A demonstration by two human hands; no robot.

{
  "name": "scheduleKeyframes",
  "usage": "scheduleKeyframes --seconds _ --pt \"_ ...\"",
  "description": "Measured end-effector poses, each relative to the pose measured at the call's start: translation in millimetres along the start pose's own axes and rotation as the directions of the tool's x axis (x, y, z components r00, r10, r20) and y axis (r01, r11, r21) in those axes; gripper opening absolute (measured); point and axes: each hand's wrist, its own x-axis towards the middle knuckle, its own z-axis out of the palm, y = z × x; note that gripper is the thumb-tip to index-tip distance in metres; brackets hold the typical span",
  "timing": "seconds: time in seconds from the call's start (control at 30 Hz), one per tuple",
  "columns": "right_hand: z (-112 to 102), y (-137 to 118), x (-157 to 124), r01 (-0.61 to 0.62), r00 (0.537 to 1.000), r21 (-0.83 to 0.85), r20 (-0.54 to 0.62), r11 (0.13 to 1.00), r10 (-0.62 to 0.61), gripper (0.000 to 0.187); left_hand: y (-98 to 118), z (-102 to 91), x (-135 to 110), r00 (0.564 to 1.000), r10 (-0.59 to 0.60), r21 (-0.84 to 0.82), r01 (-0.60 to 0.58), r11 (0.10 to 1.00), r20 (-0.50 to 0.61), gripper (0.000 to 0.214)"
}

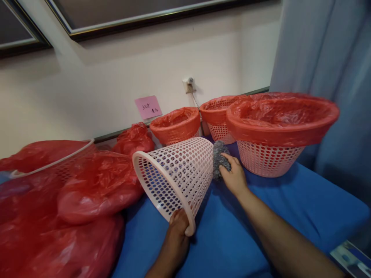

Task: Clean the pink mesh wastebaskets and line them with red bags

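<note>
- Presently, the white basket (185,164) lies tilted above or on the blue table (220,235), its open mouth facing lower left; whether it touches the cloth below cannot be told.
- The left hand (179,227) is closed around the near part of its thick rim.
- The right hand (235,175) is grasping a grey cloth (219,154) and presses it against the basket's base.
- Probably the basket is light, being thin plastic full of holes; it should be rather stiff, though the wall may bend a little under strong pressure.
- The smooth plastic could turn in loose fingers, so the rolled rim seems the safest place to hold; the cloth is surely soft.
- Behind and to the right stand baskets with red liners (278,133); at left are heaped red bags (98,187).
</note>
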Motion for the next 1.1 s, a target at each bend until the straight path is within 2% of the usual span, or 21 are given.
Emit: scheduleKeyframes --seconds 0.07,0.13,0.17,0.23,0.33,0.37,0.4,0.43,0.5,0.53,0.57,0.63,0.67,0.7,0.77,0.8,0.87,0.93,0.97,1.0,1.1 --pt "-5 -17 -17 0.287 0.956 0.07 0.037 0.956 -0.29 0.052 0 0.1 1 0.999 0.002 0.034 -0.003 0.999 0.037 0.039" --pt "-10 -37 -37 0.57 0.801 0.195 0.082 0.798 -0.592 0.058 3 -0.5 0 0.999 -0.004 0.028 0.002 1.0 0.054 0.037" --pt "-11 -46 -46 0.65 0.72 0.264 0.083 0.712 -0.689 0.06 6 -1.3 0 0.999 -0.015 0.002 0.015 1.0 0.052 0.036" --pt "-12 -58 -58 0.715 0.624 0.363 0.054 0.598 -0.78 0.061 15 -4.5 -1 0.998 -0.053 -0.069 0.056 0.996 0.046 0.039" --pt "-8 -62 -62 0.739 0.575 0.391 0.058 0.548 -0.816 0.052 32 -12.2 -1 0.993 -0.115 -0.211 0.119 0.97 0.032 0.046" --pt "-6 -59 -59 0.736 0.583 0.371 0.078 0.567 -0.809 0.05 37 -14.7 0 0.99 -0.137 -0.252 0.136 0.958 0.014 0.047" --pt "-5 -54 -54 0.713 0.626 0.33 0.097 0.618 -0.774 0.049 41 -16.7 1 0.987 -0.161 -0.287 0.152 0.946 -0.005 0.048" --pt "-3 -47 -48 0.661 0.703 0.269 0.107 0.701 -0.704 0.048 44 -17.9 2 0.982 -0.188 -0.316 0.172 0.933 -0.023 0.049" --pt "0 -27 -28 0.427 0.898 0.109 0.07 0.898 -0.435 0.047 44 -17.5 1 0.97 -0.242 -0.35 0.217 0.911 -0.03 0.051" --pt "0 -16 -17 0.258 0.965 0.04 0.032 0.965 -0.259 0.045 41 -15.9 -1 0.966 -0.258 -0.353 0.237 0.905 -0.014 0.052" --pt "1 -6 -6 0.089 0.996 -0.007 -0.003 0.996 -0.089 0.044 36 -13.6 -4 0.964 -0.265 -0.348 0.251 0.903 0.006 0.052" --pt "1 9 10 -0.128 0.992 -0.041 -0.02 0.991 0.127 0.045 23 -7.6 -10 0.97 -0.241 -0.303 0.237 0.923 0.026 0.051" --pt "1 11 12 -0.144 0.989 -0.041 -0.016 0.989 0.144 0.046 16 -4.6 -12 0.978 -0.209 -0.264 0.207 0.942 0.022 0.05" --pt "1 9 10 -0.096 0.995 -0.033 -0.006 0.995 0.096 0.046 10 -1.9 -14 0.985 -0.174 -0.22 0.171 0.96 0.009 0.048" --pt "1 -6 -8 0.156 0.987 0.004 0.031 0.988 -0.156 0.05 -1 2.2 -15 0.994 -0.109 -0.136 0.104 0.985 -0.028 0.047" --pt "0 -17 -21 0.328 0.942 0.044 0.059 0.944 -0.33 0.052 -4 3.3 -15 0.996 -0.086 -0.108 0.081 0.991 -0.039 0.047" --pt "-1 -38 -48 0.627 0.755 0.17 0.108 0.76 -0.647 0.058 -7 3.6 -12 0.997 -0.066 -0.091 0.063 0.994 -0.036 0.045" --pt "-1 -52 -67 0.764 0.577 0.285 0.099 0.579 -0.811 0.06 -7 1.8 -10 0.998 -0.057 -0.095 0.055 0.994 -0.016 0.042" --pt "-1 -55 -70 0.775 0.553 0.309 0.089 0.551 -0.829 0.059 -7 0.4 -9 0.999 -0.05 -0.093 0.049 0.994 -0.008 0.042" --pt "0 -53 -69 0.754 0.586 0.304 0.092 0.583 -0.805 0.058 -6 -1.2 -9 0.999 -0.041 -0.086 0.04 0.995 -0.006 0.042" --pt "6 -31 -44 0.492 0.856 0.162 0.09 0.855 -0.509 0.052 -9 -5.8 -9 1.0 -0.024 -0.036 0.024 0.999 0.018 0.048"
